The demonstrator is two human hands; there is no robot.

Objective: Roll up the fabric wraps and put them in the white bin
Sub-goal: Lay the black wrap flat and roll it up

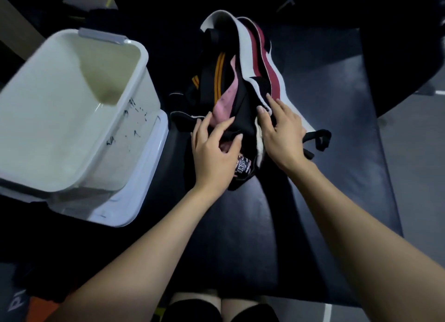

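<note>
Dim light throughout; dark padded bench [337, 133] under and ahead of both hands, glossy navy-black surface with soft sheen, seam running across beyond hands; grey floor [419, 167] right of right hand, beyond bench edge; white floor line [327, 312] low, behind right forearm; tan panel [14, 27] far beyond left hand, upper left corner; orange patch [41, 305] on dark floor behind left forearm; far background ahead of hands black, details unreadable.

Dark padded bench [337, 153] (glossy), grey floor [414, 153] beyond.
</note>
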